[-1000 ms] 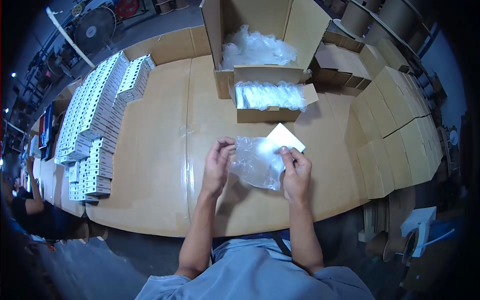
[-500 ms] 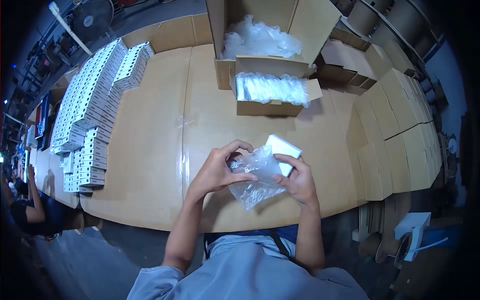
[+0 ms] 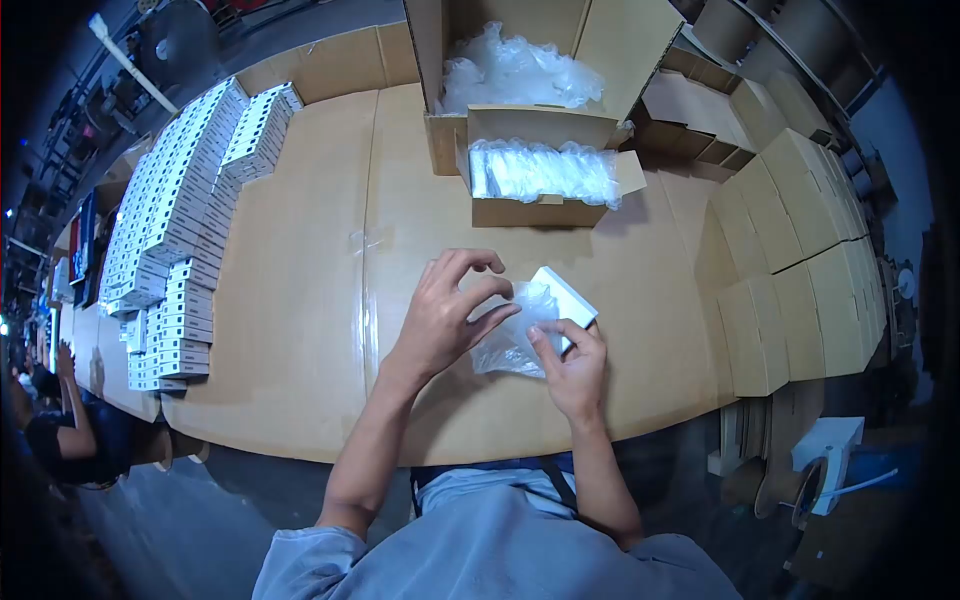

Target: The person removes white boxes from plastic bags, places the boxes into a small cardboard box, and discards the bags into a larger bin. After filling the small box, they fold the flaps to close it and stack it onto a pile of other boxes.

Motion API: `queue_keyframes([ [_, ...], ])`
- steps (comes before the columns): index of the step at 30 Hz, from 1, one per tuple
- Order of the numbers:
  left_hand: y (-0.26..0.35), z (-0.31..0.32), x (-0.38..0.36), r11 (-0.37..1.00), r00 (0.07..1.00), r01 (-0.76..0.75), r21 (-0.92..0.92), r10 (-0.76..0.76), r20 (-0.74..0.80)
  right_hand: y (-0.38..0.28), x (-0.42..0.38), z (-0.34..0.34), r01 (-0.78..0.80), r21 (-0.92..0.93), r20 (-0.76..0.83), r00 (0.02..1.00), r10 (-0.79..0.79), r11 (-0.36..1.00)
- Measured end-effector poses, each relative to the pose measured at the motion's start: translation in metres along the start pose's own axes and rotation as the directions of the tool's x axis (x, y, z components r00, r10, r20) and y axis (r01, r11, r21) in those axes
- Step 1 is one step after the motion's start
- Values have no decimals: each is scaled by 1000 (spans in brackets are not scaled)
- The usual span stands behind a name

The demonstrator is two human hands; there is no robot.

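Note:
My right hand (image 3: 575, 370) grips a small white box (image 3: 568, 302) together with a clear plastic bag (image 3: 508, 352), its thumb across the front. The box is tilted, one corner pointing away from me, and the crumpled bag overlaps its left side. Just left of the bag is my left hand (image 3: 445, 310), raised with fingers curved and apart, thumb and index tips right at the bag's upper edge. Beyond both hands stands an open cardboard box (image 3: 540, 213) holding a row of plastic-wrapped items (image 3: 545, 172).
A large carton (image 3: 447, 148) with loose clear bags (image 3: 520, 70) stands at the back. Stacked small white boxes (image 3: 185, 215) line the left side of the cardboard-covered table (image 3: 290, 330). Brown cartons (image 3: 800, 270) are stacked at right. Another person (image 3: 75, 425) is at far left.
My left hand has drawn up and slightly away from the bag, its fingers spreading. My right hand has shifted left and nearer the bag, still holding the white box.

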State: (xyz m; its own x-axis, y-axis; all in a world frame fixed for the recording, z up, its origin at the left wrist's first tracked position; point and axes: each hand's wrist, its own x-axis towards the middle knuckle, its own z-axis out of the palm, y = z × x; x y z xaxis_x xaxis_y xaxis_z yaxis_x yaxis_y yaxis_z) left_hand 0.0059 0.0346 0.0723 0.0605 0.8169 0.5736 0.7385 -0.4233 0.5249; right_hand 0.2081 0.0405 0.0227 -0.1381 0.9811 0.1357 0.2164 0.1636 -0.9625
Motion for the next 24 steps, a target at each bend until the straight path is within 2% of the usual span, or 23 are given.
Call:
queue_keyframes([
  [4, 1, 3, 1, 998, 999, -3, -60, 5, 40, 0, 2, 0, 23, -53, -34, 999, -25, 998],
  [6, 3, 0, 3, 992, 999, 1, -124, 3, 34, -8, 3, -2, 88, -160, -9, 996, -91, 983],
  [7, 0, 0, 2, 976, 993, 102, -195, -88, 81, -11, 2, -3, 121, -211, 7, 992, -122, 970],
  [10, -9, -5, 3, 852, 919, 381, -359, -306, 250, -2, -2, -4, 85, -207, 44, 996, -77, 975],
  [13, -15, -4, 3, 564, 818, 561, -606, -493, 297, 9, -7, 0, 107, -84, 63, 993, -102, 991],
  [14, -19, 1, 0, 484, 832, 468, -740, -524, 184, 10, -9, 1, 47, -77, 31, 999, -45, 996],
  [16, -31, 17, -6, 315, 794, 206, -927, -607, -29, 10, -12, 6, -73, -58, -35, 997, 71, 996],
  [17, -35, 23, -8, 232, 745, 48, -972, -656, -120, 12, -13, 7, -31, -52, -83, 996, 27, 998],
  [18, -31, 22, -21, 84, 748, 65, -994, -664, -8, 13, -13, 9, 11, -48, -132, 991, -17, 999],
  [19, -22, 24, -32, 141, 791, 185, -973, -608, 62, 15, -12, 9, 55, -46, -182, 981, -63, 997],
  [21, -8, 27, -47, 276, 832, 399, -874, -509, 219, 19, -9, 10, 45, -19, -172, 984, -48, 999],
  [24, 1, 37, -50, 463, 804, 515, -721, -552, 220, 17, -10, 11, 103, 109, -69, 993, -96, 989],
])
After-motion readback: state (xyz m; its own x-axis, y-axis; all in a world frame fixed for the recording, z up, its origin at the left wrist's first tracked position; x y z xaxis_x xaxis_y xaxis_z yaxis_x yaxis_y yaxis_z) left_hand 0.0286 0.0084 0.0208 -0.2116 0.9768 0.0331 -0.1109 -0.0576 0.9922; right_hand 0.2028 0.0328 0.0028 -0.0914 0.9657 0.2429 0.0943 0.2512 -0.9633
